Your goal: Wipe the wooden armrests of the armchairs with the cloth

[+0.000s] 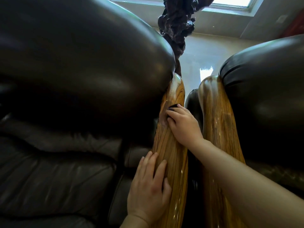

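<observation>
My left hand [148, 186] lay flat, palm down, fingers [158, 165] spread and pointing forward. My right arm reached further ahead, bare forearm extended, right hand [182, 125] palm down with fingers [171, 112] curled and pressing down.

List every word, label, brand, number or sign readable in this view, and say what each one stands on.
None: no readable text anywhere in this view.
Left wooden armrest and right wooden armrest: wood grain only.
Dark leather cushions: no tag or logo visible.
Dark cloth under the right hand: mostly hidden, no label shows.
Left hand rests on the left armrest; nothing written there.
Wall plate by the window: too small to tell.
</observation>
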### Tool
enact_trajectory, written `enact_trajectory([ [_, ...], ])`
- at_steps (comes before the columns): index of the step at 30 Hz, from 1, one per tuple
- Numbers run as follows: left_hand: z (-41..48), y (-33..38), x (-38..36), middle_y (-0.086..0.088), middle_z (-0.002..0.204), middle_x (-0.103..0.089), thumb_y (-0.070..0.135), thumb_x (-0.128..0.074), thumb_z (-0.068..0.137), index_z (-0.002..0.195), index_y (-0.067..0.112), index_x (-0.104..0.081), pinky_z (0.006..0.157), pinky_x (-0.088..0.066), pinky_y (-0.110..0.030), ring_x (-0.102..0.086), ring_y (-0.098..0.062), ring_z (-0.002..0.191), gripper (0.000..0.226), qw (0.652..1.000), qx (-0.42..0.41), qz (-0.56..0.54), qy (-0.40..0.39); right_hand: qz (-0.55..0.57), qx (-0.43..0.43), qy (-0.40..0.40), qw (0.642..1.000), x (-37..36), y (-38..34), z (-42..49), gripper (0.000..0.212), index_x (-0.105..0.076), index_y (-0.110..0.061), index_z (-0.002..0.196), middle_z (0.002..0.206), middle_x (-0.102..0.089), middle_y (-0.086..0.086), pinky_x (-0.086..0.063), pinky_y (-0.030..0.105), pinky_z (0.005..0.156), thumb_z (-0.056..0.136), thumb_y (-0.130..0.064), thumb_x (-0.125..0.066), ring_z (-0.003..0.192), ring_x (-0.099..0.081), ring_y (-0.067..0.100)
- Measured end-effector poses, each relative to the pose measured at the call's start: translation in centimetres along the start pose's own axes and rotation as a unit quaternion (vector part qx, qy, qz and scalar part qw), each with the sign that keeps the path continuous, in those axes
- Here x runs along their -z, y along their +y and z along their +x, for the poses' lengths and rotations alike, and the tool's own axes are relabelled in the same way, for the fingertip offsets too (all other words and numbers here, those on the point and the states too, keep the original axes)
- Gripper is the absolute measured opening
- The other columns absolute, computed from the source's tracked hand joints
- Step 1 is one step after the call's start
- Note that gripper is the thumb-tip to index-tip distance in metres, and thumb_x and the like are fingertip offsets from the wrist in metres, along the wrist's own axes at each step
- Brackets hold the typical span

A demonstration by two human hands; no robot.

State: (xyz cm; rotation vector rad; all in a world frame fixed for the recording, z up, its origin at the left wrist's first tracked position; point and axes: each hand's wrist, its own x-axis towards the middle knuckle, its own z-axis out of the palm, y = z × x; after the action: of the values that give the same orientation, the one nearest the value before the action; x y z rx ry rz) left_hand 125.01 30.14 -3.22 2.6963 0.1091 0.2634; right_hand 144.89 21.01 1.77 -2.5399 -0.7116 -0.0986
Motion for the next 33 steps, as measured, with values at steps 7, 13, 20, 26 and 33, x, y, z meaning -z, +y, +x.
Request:
enact_trajectory([
  [7,0.0,0.1,0.2,-0.007,0.147,-0.043,0.035,-0.048,0.088,0.133,0.022,-0.048,0.11,-0.037,-0.046,-0.027,-0.02,0.143,0.047,1.0,-0.009,-0.002,0.007,-0.026,0.15,-0.026,0.988,0.9,1.7,-4.7,0.031,-0.065,-0.02,0.129,0.135,-0.062,-0.002,-0.029,0.037,0.118,0.1,-0.023,-0.053,0.139,-0.043,0.019],
  [13,0.1,0.0,0.0,-0.005,0.146,-0.043,0.035,-0.049,0.086,0.131,0.022,-0.051,0.101,-0.047,-0.046,-0.03,-0.019,0.142,0.046,1.0,-0.004,-0.024,0.014,0.055,-0.06,0.039,0.996,0.0,0.1,1.2,0.033,-0.062,-0.014,0.132,0.132,-0.063,0.005,-0.034,0.027,0.105,0.101,-0.017,-0.051,0.127,-0.052,0.023],
  [20,0.0,0.0,0.0,-0.009,0.145,-0.045,0.034,-0.049,0.085,0.128,0.021,-0.053,0.102,-0.045,-0.047,-0.031,-0.022,0.141,0.045,1.0,-0.01,-0.013,0.014,-0.061,0.192,-0.108,0.974,0.3,-0.8,-1.2,0.042,-0.056,-0.039,0.135,0.139,-0.057,-0.015,-0.038,0.042,0.105,0.095,-0.051,-0.047,0.133,-0.043,0.014],
  [26,0.2,0.0,0.0,-0.008,0.146,-0.045,0.032,-0.05,0.085,0.13,0.02,-0.053,0.1,-0.046,-0.049,-0.033,-0.023,0.141,0.046,0.999,-0.015,-0.024,0.02,-0.133,0.056,-0.106,0.984,-0.2,0.8,2.9,0.051,-0.04,-0.035,0.149,0.161,-0.032,-0.002,-0.013,0.048,0.123,0.1,-0.049,-0.042,0.152,-0.014,0.028],
  [33,0.2,0.2,0.0,-0.006,0.146,-0.044,0.035,-0.048,0.087,0.13,0.022,-0.052,0.104,-0.044,-0.045,-0.028,-0.02,0.142,0.045,1.0,-0.009,-0.002,0.013,0.133,0.048,0.015,0.99,0.8,-0.4,0.9,0.029,-0.06,-0.031,0.127,0.116,-0.057,-0.01,-0.046,0.023,0.085,0.099,-0.032,-0.051,0.104,-0.055,0.004],
])
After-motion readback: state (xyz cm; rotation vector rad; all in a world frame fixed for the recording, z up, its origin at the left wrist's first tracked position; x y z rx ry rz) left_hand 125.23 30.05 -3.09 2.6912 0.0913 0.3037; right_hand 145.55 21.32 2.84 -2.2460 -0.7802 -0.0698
